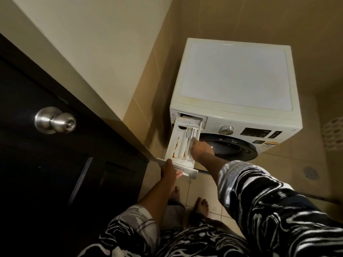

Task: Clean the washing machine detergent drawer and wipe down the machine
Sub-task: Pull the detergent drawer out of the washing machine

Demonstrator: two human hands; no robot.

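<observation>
Drawer (pixel 178 145): white plastic, orange-streaked | left hand (pixel 169 171) grips front | right hand (pixel 201 149) touches inside

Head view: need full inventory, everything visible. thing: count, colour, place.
white front-loading washing machine: 1, white, against tan tiled wall, right of centre
white plastic detergent drawer: 1, white with orange-brown stains, pulled out of machine's upper-left front
round silver control dial: 1, silver, control panel, right of drawer slot
dark display panel: 1, black, right of dial
round dark door glass: 1, black, below panel
dark wooden door: 1, near-black, left
round metal door knob: 1, silver, on that door
round floor drain: 1, grey, tiled floor, far right
bare feet: 2, floor, bottom centre
left hand: 1, grips drawer's front panel
right hand: 1, fingertips touch drawer's right-side compartment
</observation>
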